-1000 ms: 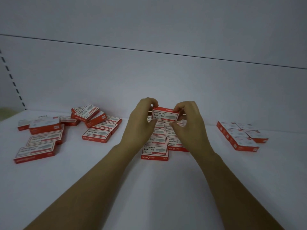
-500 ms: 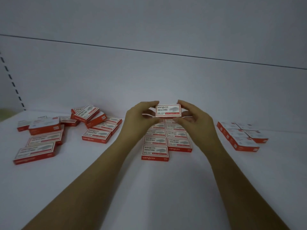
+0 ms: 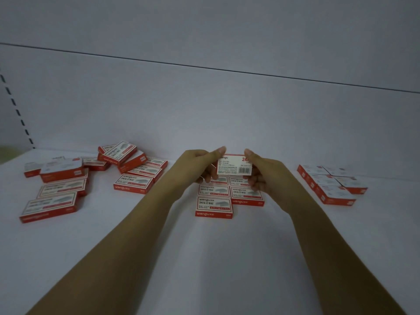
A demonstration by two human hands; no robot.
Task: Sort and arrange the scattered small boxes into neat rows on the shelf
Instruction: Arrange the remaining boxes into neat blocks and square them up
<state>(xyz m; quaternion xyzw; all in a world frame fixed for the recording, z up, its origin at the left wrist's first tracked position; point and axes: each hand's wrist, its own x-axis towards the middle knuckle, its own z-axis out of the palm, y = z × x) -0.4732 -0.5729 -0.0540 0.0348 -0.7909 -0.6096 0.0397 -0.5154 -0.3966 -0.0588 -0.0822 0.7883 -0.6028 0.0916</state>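
**Held staple box** (image 3: 235,165): flat rectangular carton, red edges, with its white printed face and barcode turned toward the camera. It is raised just above the far end of the arranged rows. The left hand (image 3: 200,164) pinches its left short end between thumb and curled fingers. The right hand (image 3: 266,176) pinches the right short end the same way.

**Arranged rows** (image 3: 213,206): matching red-and-white cartons lying flat with their edges touching, in two columns at the shelf's centre. The left column's front box sits nearer the viewer than the right column's. Lids read "wengu 24/6".

**Scattered pile** (image 3: 127,155): identical cartons at the left. Some overlap, some tilt on others, and several lie askew.

**Right-hand group** (image 3: 329,180): flat cartons packed together at an angle, well apart from the centre rows.

**Shelf** (image 3: 204,258): smooth, matte, white board, dimly lit.

**Back panel** (image 3: 204,110): plain pale panel crossed by one thin horizontal seam.

**Slotted upright** (image 3: 13,105): at the far left, a strip with a line of dark slots.
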